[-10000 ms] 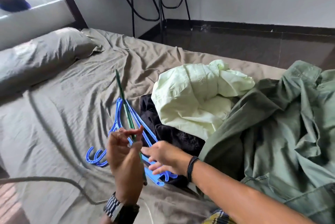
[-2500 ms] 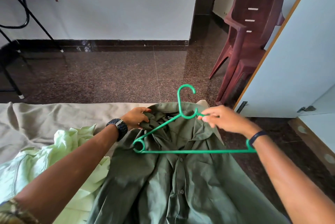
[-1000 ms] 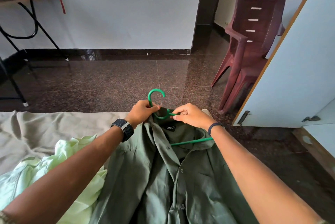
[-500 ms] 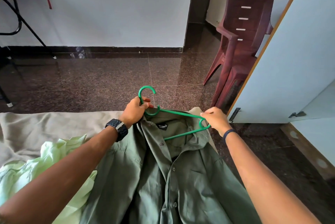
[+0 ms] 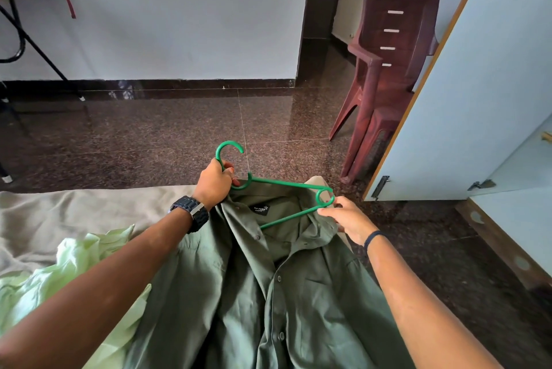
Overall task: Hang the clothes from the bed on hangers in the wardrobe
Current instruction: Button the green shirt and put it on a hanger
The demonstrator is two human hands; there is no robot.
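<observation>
The left hand point(image 5: 213, 182) grasps the green hanger point(image 5: 286, 186) at its neck; the right hand point(image 5: 348, 218) pinches its looped end at three o'clock. The hanger sits partly inside the collar of the olive shirt point(image 5: 268, 294) on the bed point(image 5: 59, 213).

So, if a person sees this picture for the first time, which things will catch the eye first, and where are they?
First the bright green hanger at the centre, over the collar of the dark green shirt spread on the bed. The left hand grips it below the hook and the right hand holds its right end loop. Next, the maroon plastic chair at upper right, beside the pale wardrobe door.
</observation>
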